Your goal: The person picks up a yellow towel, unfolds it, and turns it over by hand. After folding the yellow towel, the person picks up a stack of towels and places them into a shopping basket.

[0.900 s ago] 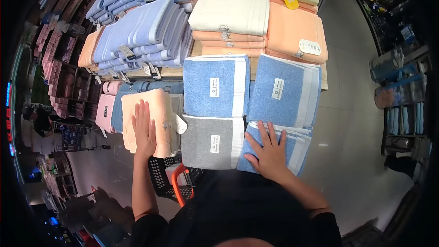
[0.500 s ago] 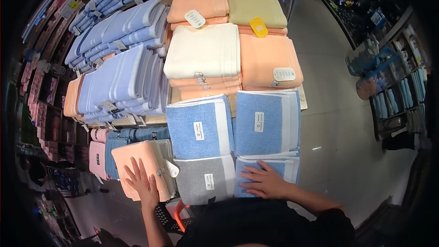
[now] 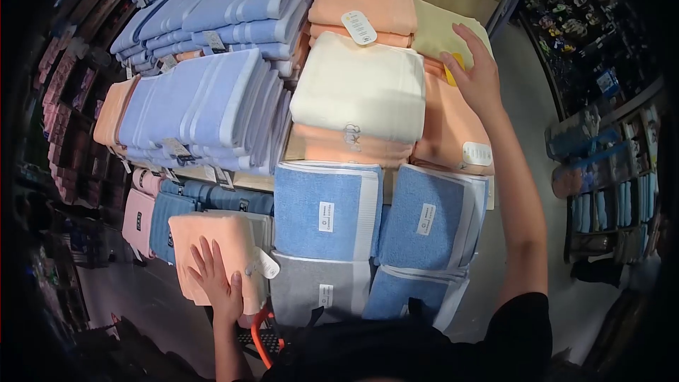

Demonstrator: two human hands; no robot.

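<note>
My left hand [image 3: 218, 281] lies flat with spread fingers on a folded peach towel [image 3: 191, 237], which has a white tag [image 3: 267, 264] at its right edge. At the back right, my outstretched right hand [image 3: 475, 78] is over a folded pale green towel [image 3: 433, 28]. Its fingers and thumb are apart, the thumb overlapping a yellow tag [image 3: 455, 69]. Below that wrist sits a folded peach towel [image 3: 449, 124] with a white tag. A cream towel [image 3: 357, 85] tops the stack to the left of it.
Blue towels [image 3: 325, 194] and a grey towel [image 3: 297, 283] lie along the near side. Stacks of lavender towels [image 3: 191, 102] fill the left. An orange handle [image 3: 256, 336] shows in front of me. Shelves [image 3: 601, 205] stand across the aisle floor [image 3: 520, 99].
My right hand has left the near blue towel and reached forward to the pale green one. The left hand stays on the peach towel. The view has shifted and tilted.
</note>
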